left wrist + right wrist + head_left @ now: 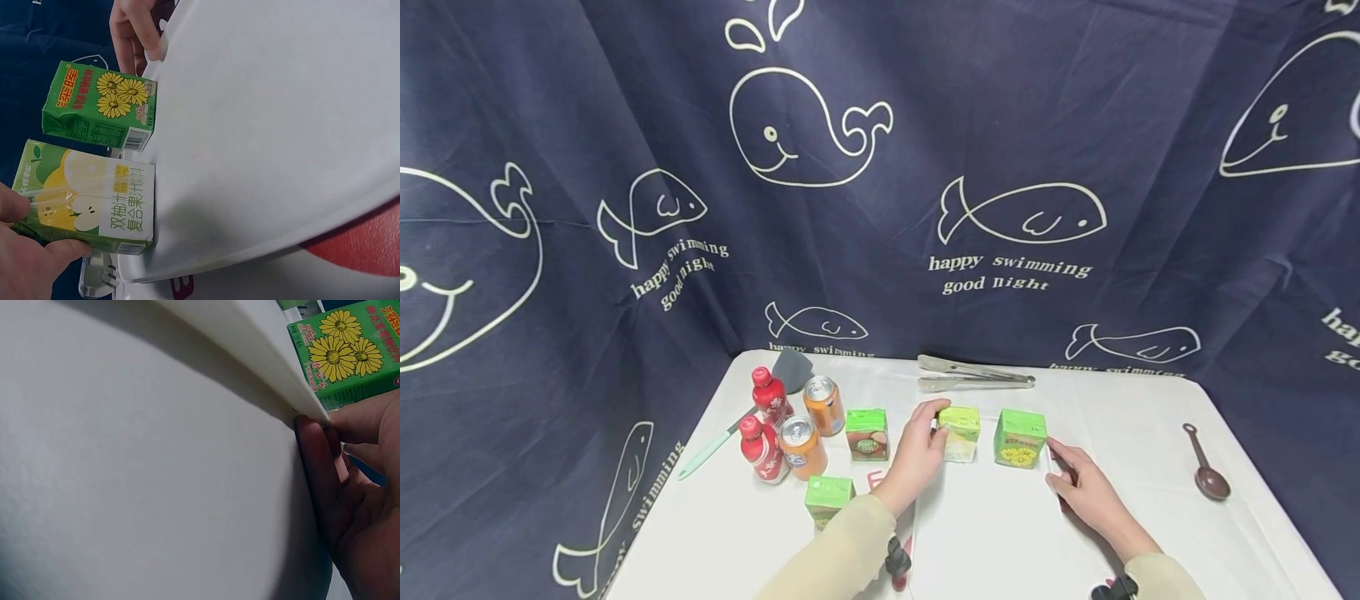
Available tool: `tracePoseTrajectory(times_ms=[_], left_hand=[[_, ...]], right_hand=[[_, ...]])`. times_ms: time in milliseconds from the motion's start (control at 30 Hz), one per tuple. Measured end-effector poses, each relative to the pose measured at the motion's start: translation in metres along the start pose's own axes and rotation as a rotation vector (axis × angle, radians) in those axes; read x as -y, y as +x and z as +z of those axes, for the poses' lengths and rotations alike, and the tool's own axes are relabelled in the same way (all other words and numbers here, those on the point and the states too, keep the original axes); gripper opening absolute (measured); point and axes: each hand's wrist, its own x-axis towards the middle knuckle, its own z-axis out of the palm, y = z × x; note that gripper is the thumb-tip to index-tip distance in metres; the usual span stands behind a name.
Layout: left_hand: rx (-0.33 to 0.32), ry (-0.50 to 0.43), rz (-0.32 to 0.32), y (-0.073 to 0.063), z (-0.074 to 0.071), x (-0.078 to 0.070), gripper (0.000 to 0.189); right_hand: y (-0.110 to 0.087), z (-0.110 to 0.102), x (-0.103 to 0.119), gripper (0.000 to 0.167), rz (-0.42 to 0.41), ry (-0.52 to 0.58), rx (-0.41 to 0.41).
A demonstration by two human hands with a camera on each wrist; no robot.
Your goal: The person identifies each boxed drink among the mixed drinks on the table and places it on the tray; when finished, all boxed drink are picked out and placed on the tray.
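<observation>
Reading the clock from the middle of our white tray point(988, 525), our right hand point(1088, 492) sits near two to three, pinching the rim. Our left hand point(917, 450), near ten to eleven, grasps the pomelo juice carton point(960, 429), which is upright near eleven at the tray's far end. The chrysanthemum drink carton point(1020, 437) stands beside it at one. We do best to steady the rim, hold lightly enough not to dent the cardboard, and keep both cartons apart. Metal tongs point(973, 379) lie beyond, at twelve.
</observation>
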Motion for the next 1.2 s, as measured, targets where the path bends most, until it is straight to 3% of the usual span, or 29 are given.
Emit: tracePoseTrajectory(times_ms=[467,967,1200], left_hand=[[0.038,0.053,-0.025,0.002,0.000,0.000,0.044],[0.139,0.273,-0.084,-0.003,-0.005,-0.022,0.069],[0.203,0.378,-0.021,-0.018,-0.022,-0.035,0.079]], right_hand=[[-0.001,0.000,0.004,0.065,0.005,-0.013,0.007],[0.002,0.000,0.001,0.065,-0.010,-0.060,-0.012],[0.002,-0.001,0.001,0.066,-0.022,-0.063,-0.013]])
